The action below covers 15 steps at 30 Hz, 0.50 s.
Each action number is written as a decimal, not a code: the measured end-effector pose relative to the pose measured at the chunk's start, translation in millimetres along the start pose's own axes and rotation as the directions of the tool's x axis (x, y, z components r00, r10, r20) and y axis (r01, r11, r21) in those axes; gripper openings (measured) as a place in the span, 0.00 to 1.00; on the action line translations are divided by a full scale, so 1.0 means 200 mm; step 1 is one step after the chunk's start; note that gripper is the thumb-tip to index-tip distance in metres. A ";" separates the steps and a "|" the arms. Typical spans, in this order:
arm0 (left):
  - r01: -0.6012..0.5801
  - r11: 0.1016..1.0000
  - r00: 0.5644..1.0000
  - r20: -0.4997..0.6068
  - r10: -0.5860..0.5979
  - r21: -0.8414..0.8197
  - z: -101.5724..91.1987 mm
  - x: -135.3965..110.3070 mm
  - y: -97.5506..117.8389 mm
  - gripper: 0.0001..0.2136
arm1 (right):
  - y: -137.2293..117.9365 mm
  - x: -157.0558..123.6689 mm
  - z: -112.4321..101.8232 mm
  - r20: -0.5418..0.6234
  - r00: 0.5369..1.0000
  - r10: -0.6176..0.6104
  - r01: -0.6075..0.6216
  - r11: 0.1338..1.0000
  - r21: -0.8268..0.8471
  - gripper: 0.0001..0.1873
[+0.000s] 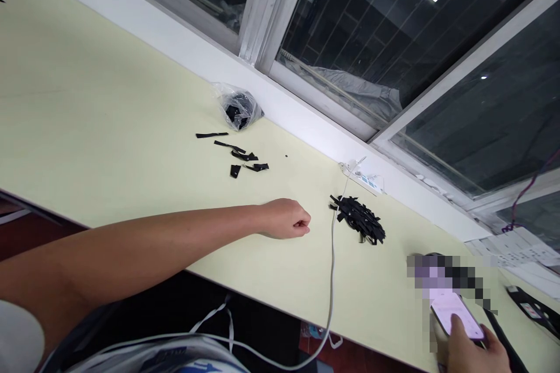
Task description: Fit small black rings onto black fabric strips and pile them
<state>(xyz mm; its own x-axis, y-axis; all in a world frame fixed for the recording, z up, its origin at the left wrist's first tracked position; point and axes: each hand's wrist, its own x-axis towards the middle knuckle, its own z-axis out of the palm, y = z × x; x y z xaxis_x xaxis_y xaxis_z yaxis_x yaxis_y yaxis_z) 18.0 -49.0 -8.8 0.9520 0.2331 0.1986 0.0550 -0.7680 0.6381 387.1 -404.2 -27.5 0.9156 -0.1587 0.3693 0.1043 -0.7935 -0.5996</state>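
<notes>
My left hand (286, 219) rests on the pale yellow table (131, 128), curled into a fist with nothing showing in it. To the right of it, past a white cable (332, 268), lies a heap of short black strips (359, 218). In the lower right, my right hand (475, 347) grips a smartphone (457, 315) by its near end, thumb over the lit screen. The phone's far part is blurred by pixels. Several loose black strips (245, 155) lie beyond my left hand, near a clear plastic bag (240, 109) with black pieces inside.
A white power strip (365, 178) sits against the white ledge below the windows (350, 41). A black strap-like item (531, 309) is at the right edge. The white cable crosses the table and drops over its front edge.
</notes>
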 end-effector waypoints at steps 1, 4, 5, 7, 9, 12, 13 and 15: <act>0.000 1.000 1.000 0.000 0.000 -0.001 0.00 0.00 0.00 0.14 | 0.00 0.00 0.00 -0.008 1.000 -0.013 0.013 1.000 -0.001 0.33; 0.001 1.000 1.000 -0.005 -0.001 -0.007 0.00 0.00 0.00 0.14 | 0.03 0.01 0.02 -0.038 0.999 -0.036 0.036 0.999 0.017 0.30; 0.001 1.000 1.000 -0.006 -0.001 -0.008 0.00 0.00 0.00 0.15 | 0.04 0.02 0.02 -0.042 0.998 -0.039 0.040 0.999 0.029 0.28; 0.003 1.000 1.000 -0.006 -0.003 -0.010 0.00 0.00 0.00 0.15 | 0.06 0.03 0.02 -0.049 0.998 -0.045 0.047 0.998 0.051 0.24; 0.003 1.000 1.000 -0.004 -0.003 -0.012 0.00 0.00 0.00 0.14 | 0.08 0.04 0.03 -0.053 0.998 -0.042 0.045 0.997 0.060 0.20; 0.001 1.000 1.000 -0.006 -0.001 -0.021 0.00 0.00 0.00 0.14 | 0.07 0.04 0.02 -0.072 0.997 -0.019 0.024 0.997 0.068 0.18; 0.001 1.000 1.000 -0.007 -0.001 -0.025 0.00 0.00 0.00 0.14 | 0.06 0.04 0.02 -0.082 0.997 -0.013 0.019 0.997 0.069 0.18; 0.002 1.000 1.000 -0.006 -0.002 -0.030 0.00 0.00 0.00 0.14 | 0.06 0.03 0.03 -0.098 0.995 -0.006 0.013 0.998 0.068 0.18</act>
<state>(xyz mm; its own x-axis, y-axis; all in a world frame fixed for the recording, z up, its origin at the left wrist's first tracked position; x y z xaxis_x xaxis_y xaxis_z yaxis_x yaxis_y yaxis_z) 18.0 -49.5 -8.4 0.9500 0.2384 0.2018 0.0477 -0.7492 0.6607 395.8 -411.0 -36.2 0.8727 -0.2103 0.4407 0.1424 -0.7536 -0.6417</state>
